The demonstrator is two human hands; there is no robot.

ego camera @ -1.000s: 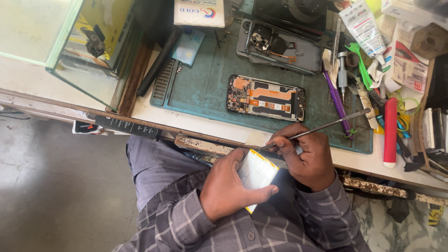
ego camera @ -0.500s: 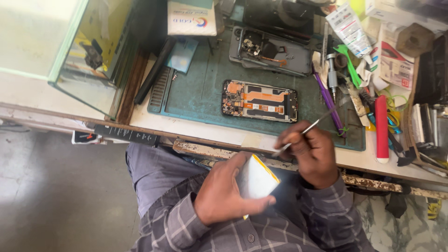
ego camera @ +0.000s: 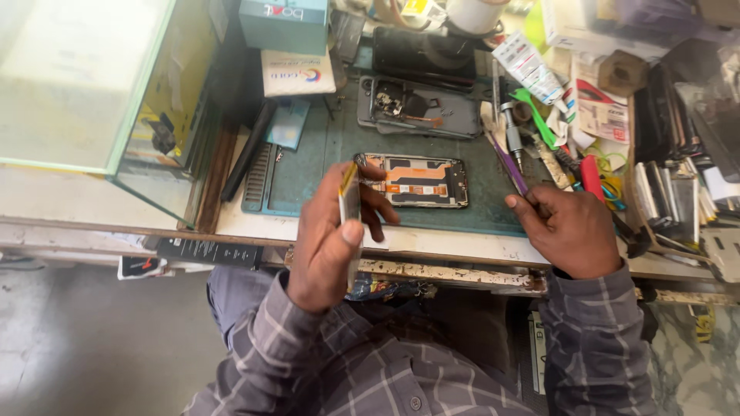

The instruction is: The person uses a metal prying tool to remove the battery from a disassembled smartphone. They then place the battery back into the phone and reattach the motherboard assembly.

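My left hand (ego camera: 330, 245) is raised over the bench edge and grips a thin flat phone part (ego camera: 349, 206), seen edge-on, with a yellow strip along its side. Just beyond it an opened phone (ego camera: 420, 182) with orange flex cables lies on the green work mat (ego camera: 308, 173). My right hand (ego camera: 569, 231) rests at the mat's right edge with curled fingers, beside a purple tool (ego camera: 509, 163). Whether it holds a tool is hidden by the fingers.
A second opened phone (ego camera: 420, 109) and a dark phone (ego camera: 424, 58) lie further back. A crowded pile of tools, a red tube (ego camera: 592, 177) and packets fill the right. A glass case (ego camera: 100, 92) stands at the left, with boxes (ego camera: 287, 25) behind the mat.
My left hand has lifted the flat part from my lap up to the bench and turned it edge-on. My right hand moved right to the tool pile; the thin metal tool is no longer visible.
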